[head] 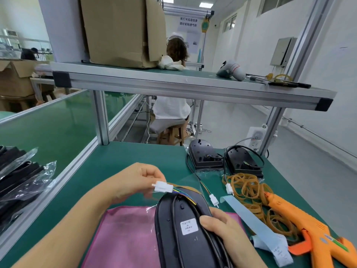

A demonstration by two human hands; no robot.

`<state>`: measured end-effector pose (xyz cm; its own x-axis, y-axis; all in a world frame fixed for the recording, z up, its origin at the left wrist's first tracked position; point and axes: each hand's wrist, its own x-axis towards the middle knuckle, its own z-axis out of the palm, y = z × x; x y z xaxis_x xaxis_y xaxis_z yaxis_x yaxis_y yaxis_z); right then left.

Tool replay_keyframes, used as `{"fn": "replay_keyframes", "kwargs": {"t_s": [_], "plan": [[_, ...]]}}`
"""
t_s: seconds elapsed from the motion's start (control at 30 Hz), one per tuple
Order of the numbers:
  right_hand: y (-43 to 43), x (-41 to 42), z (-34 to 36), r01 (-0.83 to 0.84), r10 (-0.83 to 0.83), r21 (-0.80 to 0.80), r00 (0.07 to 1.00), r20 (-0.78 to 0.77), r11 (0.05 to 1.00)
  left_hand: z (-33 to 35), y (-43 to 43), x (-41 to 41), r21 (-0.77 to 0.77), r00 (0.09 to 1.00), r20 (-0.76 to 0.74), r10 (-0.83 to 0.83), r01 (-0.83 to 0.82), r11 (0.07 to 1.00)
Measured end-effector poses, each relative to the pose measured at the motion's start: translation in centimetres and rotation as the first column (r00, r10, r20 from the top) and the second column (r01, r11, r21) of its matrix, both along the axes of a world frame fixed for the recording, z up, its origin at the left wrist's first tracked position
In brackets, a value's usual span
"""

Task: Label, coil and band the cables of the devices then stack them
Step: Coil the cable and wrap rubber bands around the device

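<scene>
A single wide-angle camera worn on the person's head looks forward and down. It sits very near the black oval plastic device, which fills the lower middle of the frame. The left hand, pinching a white plastic connector just above and left of that device, and the right hand, gripping its right edge, enter from the bottom. Beyond the device the view passes under a grey aluminium-framed shelf, and straight rails bow near the frame's edges.

Chinese characters on hanging sign
</scene>
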<state>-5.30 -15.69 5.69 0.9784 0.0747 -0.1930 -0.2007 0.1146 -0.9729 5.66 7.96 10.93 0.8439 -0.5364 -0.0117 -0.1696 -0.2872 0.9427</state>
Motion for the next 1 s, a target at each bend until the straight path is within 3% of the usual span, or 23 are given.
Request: {"fn": "replay_keyframes", "kwargs": {"t_s": [0.13,0.2,0.3,0.4,0.53,0.67,0.8,0.9,1.0], "plan": [[-0.4,-0.2,0.0,0.028,-0.028,-0.006,1.0,0.005,1.0,-1.3,0.2,-1.2,0.032,0.997,-0.061,-0.047,0.049,0.998],[-0.3,-0.3,-0.1,0.044,-0.043,-0.05,0.999,0.014,0.998,-1.7,-0.2,-1.5,0.083,1.0,-0.014,-0.019,0.02,0.996],[-0.2,-0.3,-0.4,0.063,-0.06,-0.157,0.998,0.026,0.986,-2.2,-1.4,-1.8,0.149,0.983,0.132,0.126,-0.146,0.978],[-0.1,-0.2,-0.6,0.042,-0.041,-0.248,0.999,0.007,0.968,-2.6,-2.4,-1.8,-0.007,0.933,0.155,0.325,-0.328,0.945],[0.2,0.0,-0.9,0.012,-0.023,-0.251,0.999,-0.041,0.968,-2.9,-2.4,-1.6,-0.135,0.822,0.289,0.49,-0.472,0.871],[0.3,0.3,-1.0,0.04,-0.051,-0.222,0.998,-0.042,0.974,-3.1,-2.4,-2.7,-0.137,0.714,0.534,0.453,-0.456,0.879],[0.3,0.2,-1.3,0.082,-0.094,-0.183,0.994,-0.055,0.98,-3.8,-1.4,-4.1,-0.096,0.634,0.706,0.317,-0.358,0.929],[0.3,-0.2,-1.4,0.114,-0.12,-0.132,0.992,-0.043,0.985,-4.0,-0.9,-5.0,-0.055,0.466,0.854,0.232,-0.363,0.93],[0.6,-0.1,-1.4,0.127,-0.13,-0.086,0.991,-0.025,0.988,-5.2,-0.9,-5.7,-0.121,0.294,0.922,0.252,-0.4,0.909]]}}
